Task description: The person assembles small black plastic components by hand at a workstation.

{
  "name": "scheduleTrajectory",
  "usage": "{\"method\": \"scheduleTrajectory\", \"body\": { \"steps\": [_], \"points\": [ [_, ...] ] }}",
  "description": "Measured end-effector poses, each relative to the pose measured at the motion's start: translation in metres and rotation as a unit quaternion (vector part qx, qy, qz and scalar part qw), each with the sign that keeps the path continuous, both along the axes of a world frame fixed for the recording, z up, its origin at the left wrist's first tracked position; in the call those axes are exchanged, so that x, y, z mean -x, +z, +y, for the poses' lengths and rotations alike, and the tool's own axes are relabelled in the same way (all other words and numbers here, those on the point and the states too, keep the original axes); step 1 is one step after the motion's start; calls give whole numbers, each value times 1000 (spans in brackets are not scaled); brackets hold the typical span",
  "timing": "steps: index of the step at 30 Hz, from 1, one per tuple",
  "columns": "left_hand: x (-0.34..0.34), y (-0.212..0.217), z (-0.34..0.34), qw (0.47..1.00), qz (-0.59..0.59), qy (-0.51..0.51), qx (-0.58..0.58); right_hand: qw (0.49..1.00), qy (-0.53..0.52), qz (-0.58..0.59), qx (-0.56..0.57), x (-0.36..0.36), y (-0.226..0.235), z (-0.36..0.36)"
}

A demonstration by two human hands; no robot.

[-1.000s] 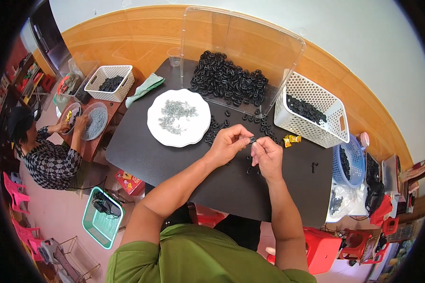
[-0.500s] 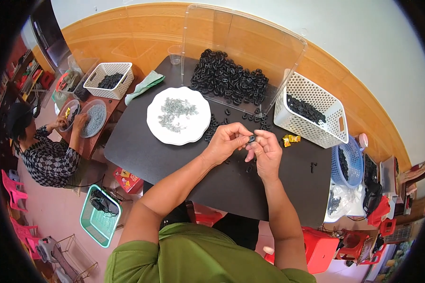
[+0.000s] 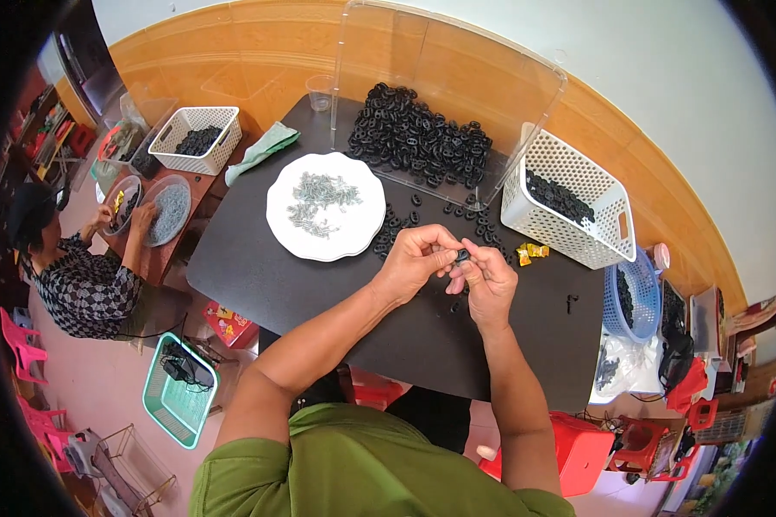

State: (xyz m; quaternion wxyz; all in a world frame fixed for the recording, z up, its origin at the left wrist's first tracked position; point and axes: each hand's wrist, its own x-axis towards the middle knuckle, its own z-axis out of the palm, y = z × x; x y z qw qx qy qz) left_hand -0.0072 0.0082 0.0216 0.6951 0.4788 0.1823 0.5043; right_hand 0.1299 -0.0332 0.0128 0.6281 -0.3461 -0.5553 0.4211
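Above the dark table, my left hand (image 3: 416, 265) and my right hand (image 3: 492, 283) meet with their fingertips pinched on one small black oval part (image 3: 463, 255). My fingers cover most of it. More loose black oval parts (image 3: 393, 226) lie on the table just beyond my hands. To the left stands a white scalloped plate (image 3: 286, 172), with small thin silvery metal pieces (image 3: 326, 200) heaped on it. A large pile of black oval parts (image 3: 418, 133) fills the clear plastic box (image 3: 539, 77) behind.
A white perforated basket (image 3: 608, 246) of black parts stands on the right, near yellow wrappers (image 3: 532, 253) and a blue basket (image 3: 645, 312). A green cloth (image 3: 265, 151) and clear cup (image 3: 320, 93) sit at far left. Another person (image 3: 86, 284) works at a side table (image 3: 165, 256).
My hands keep their pinch on the black part, with only a slight shift of the right fingers. The whole view has moved a little. At the side table, the other person's hands have moved slightly.
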Motion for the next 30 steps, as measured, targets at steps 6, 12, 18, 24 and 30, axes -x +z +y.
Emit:
{"method": "scheduleTrajectory", "body": {
  "steps": [6,12,18,24,30],
  "points": [
    [-4,-4,-4,1000,-21,8,16,995,-55,-78,-33,0,-6,3],
    [-4,-9,4,998,-51,-5,26,999,-21,-29,3,-1,-2,5],
    [-6,-7,8,1000,1,11,1,1000,27,1,3,-4,7,5],
    [-4,-11,7,998,46,29,-23,999,-15,-23,37,-3,1,7],
    [0,-8,24,963,116,234,-67,979,-187,-73,31,-31,37,4]
  ]
}}
